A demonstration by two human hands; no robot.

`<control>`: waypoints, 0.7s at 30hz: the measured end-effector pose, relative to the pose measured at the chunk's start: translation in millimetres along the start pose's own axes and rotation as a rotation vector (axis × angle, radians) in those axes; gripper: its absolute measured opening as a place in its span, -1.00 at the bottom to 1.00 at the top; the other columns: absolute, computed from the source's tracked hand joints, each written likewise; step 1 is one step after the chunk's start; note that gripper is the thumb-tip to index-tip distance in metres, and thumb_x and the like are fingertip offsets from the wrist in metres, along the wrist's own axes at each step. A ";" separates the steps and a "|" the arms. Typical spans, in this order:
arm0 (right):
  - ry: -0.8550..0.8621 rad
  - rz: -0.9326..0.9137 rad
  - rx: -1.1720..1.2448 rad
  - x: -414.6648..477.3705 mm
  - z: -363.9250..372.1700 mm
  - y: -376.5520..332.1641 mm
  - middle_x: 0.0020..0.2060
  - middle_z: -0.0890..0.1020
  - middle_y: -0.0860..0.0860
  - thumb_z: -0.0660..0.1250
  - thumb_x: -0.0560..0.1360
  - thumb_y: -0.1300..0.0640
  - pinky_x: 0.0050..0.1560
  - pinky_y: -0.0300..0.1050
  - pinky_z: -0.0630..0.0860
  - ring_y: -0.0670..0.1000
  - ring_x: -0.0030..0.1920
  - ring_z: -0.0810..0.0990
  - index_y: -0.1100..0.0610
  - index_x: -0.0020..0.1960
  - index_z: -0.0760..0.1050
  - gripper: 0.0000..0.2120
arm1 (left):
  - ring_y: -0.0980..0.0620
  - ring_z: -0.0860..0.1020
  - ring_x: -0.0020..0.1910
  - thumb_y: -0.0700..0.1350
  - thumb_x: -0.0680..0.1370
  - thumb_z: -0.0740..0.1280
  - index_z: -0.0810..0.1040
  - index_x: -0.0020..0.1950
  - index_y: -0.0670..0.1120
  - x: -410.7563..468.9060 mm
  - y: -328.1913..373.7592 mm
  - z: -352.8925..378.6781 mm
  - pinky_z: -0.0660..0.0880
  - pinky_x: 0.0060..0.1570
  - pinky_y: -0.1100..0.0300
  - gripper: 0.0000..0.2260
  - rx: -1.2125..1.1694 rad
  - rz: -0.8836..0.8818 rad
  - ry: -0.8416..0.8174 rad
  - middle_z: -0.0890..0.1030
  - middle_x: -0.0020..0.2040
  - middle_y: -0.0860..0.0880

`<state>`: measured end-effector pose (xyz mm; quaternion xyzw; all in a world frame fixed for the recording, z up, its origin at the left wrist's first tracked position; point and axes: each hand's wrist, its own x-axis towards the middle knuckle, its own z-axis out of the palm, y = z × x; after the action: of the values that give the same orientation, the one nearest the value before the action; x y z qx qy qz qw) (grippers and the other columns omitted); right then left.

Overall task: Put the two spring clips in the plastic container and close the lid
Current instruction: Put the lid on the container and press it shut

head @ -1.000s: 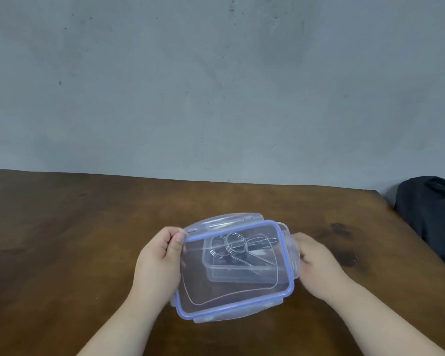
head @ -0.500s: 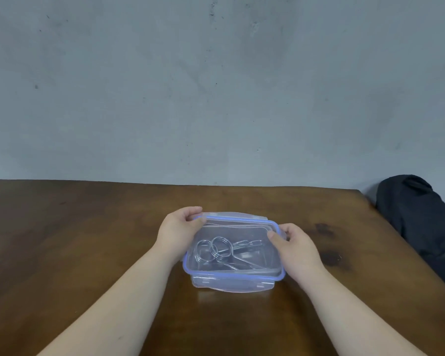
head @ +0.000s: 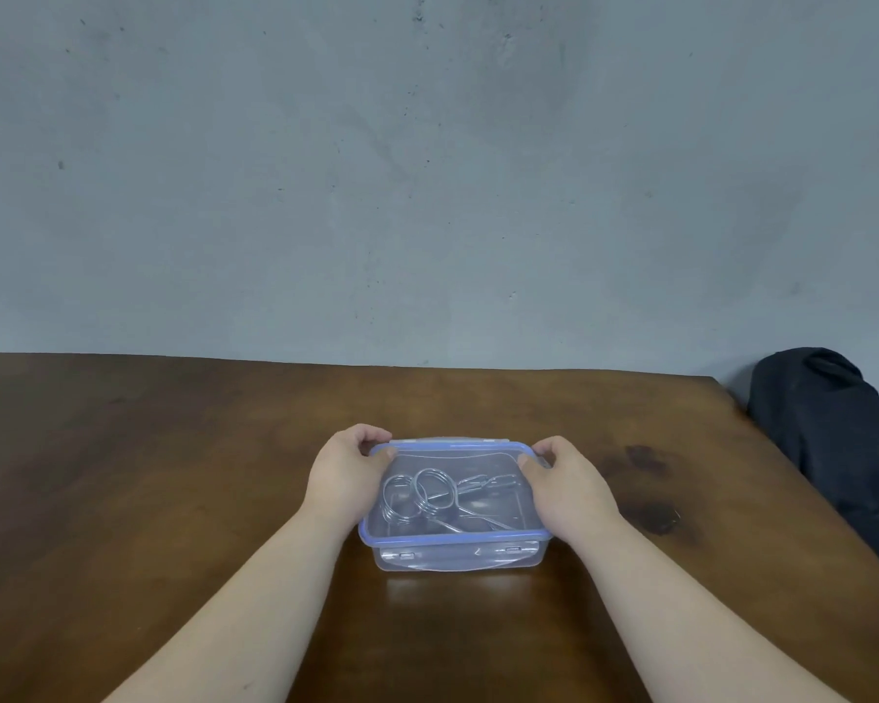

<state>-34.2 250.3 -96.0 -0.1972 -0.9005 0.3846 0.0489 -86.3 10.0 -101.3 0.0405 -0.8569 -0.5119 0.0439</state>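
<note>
Fingers [head: 376, 434] of my left hand [head: 346, 474] and right hand [head: 569, 487] clasp the lid [head: 452, 461] ends on the plastic container [head: 458, 558], mid-table [head: 173, 499]. Spring clips [head: 422, 494] overlap inside, blurred. Side latches hidden.

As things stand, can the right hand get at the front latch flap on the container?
Probably yes. The right hand grips the lid's right end; the front latch flap faces the person with only bare table before it.
</note>
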 end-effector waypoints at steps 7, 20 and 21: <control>-0.067 -0.027 0.020 5.9 6.4 4.3 0.40 0.50 0.08 0.11 0.68 -0.01 0.27 0.00 0.40 0.13 0.34 0.48 0.07 0.46 0.39 -0.60 | 0.01 0.62 -0.02 -0.08 0.66 0.17 0.55 0.21 0.03 3.2 -0.9 4.7 0.53 -0.05 0.13 -0.79 -0.108 -0.109 -0.159 0.64 0.06 0.00; -0.260 0.202 0.862 0.3 11.7 14.3 0.27 0.59 -0.04 0.17 0.66 0.17 0.30 0.14 0.51 0.04 0.19 0.62 -0.01 0.50 0.36 -0.59 | -0.17 0.67 -0.12 -0.26 0.64 0.15 0.52 0.27 0.03 1.9 -8.8 7.7 0.62 -0.21 0.02 -0.70 -0.661 -0.252 -0.357 0.65 0.09 -0.21; -0.265 0.216 0.924 -1.5 12.6 14.7 0.25 0.61 -0.03 0.18 0.64 0.22 0.28 0.17 0.53 0.06 0.17 0.64 -0.02 0.48 0.39 -0.58 | -0.20 0.66 -0.11 -0.30 0.62 0.16 0.50 0.29 0.03 0.5 -9.7 7.5 0.61 -0.21 0.00 -0.66 -0.721 -0.261 -0.377 0.63 0.11 -0.22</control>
<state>-31.2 250.5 -115.2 -0.1967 -0.6084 0.7685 -0.0240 -87.4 11.9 -113.3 0.0364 -0.6038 -0.7786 -0.1671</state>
